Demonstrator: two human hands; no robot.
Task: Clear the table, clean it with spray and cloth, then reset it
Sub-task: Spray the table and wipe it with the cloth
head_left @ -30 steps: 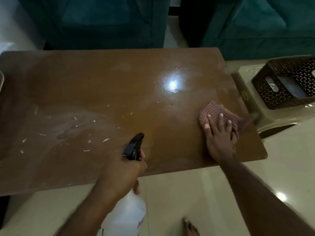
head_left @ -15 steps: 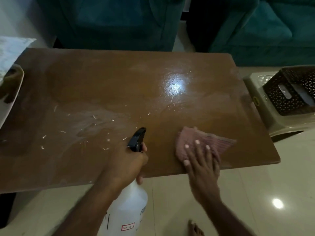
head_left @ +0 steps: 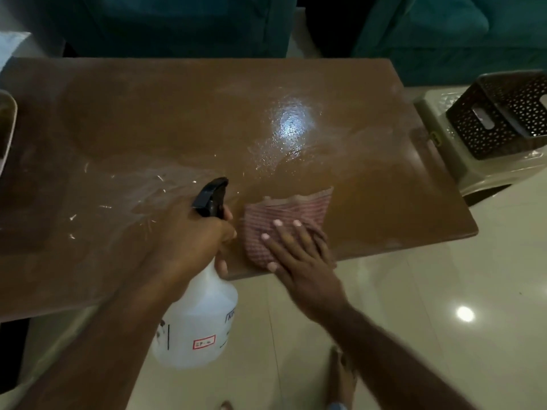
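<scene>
The brown wooden table fills the view, wet and shiny near its middle, with small white crumbs on its left half. My left hand grips the neck of a white spray bottle with a black trigger head, held at the table's near edge. My right hand presses flat, fingers straight, on a pink checked cloth lying on the table near the front edge, just right of the bottle.
A dark perforated basket sits on a pale plastic stool off the table's right end. Teal sofas stand behind the table. A tray edge shows at far left. Glossy tiled floor lies below.
My right hand has slid the cloth leftward along the front of the table, from the right corner to just beside the spray bottle. The left hand stays on the bottle.
</scene>
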